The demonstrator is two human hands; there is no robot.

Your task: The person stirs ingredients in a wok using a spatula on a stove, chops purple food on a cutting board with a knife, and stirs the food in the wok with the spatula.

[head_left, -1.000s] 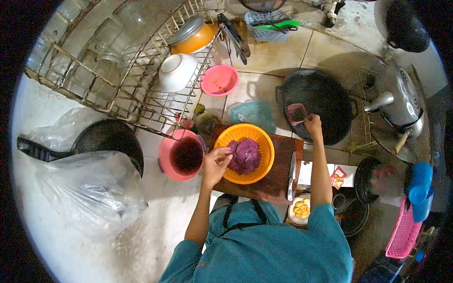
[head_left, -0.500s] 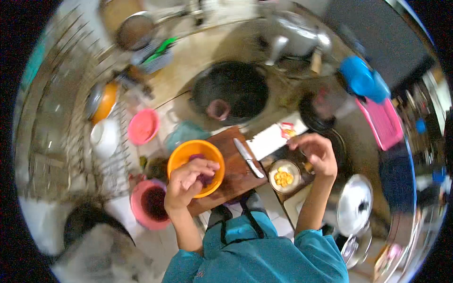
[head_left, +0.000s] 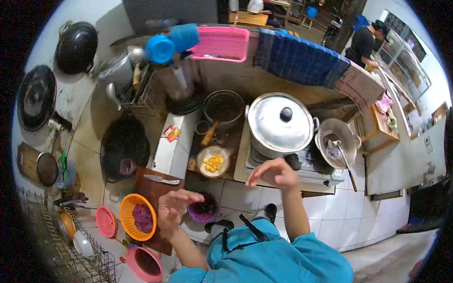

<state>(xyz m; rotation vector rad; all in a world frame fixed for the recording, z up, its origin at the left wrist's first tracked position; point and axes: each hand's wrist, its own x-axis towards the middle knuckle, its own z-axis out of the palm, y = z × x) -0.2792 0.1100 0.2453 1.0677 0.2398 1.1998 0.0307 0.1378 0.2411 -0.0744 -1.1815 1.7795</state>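
Left hand (head_left: 175,207) has swung off the orange colander (head_left: 126,212), right hand (head_left: 276,174) towards the gas stove (head_left: 316,183); both grips loosely spread, empty. Seemingly mid-turn; any hold calls for curling fingers.

A lid (head_left: 283,125) hides whatever the pot (head_left: 258,149) contains, and the left hand (head_left: 177,210) screens one edge of the board (head_left: 148,187). Print on the packet (head_left: 172,133) is too small to read. The frame's dark rim cuts off the rack (head_left: 101,254); the top edge crops a person (head_left: 257,7) in white. What a distant co-worker (head_left: 363,45) handles is indistinct.
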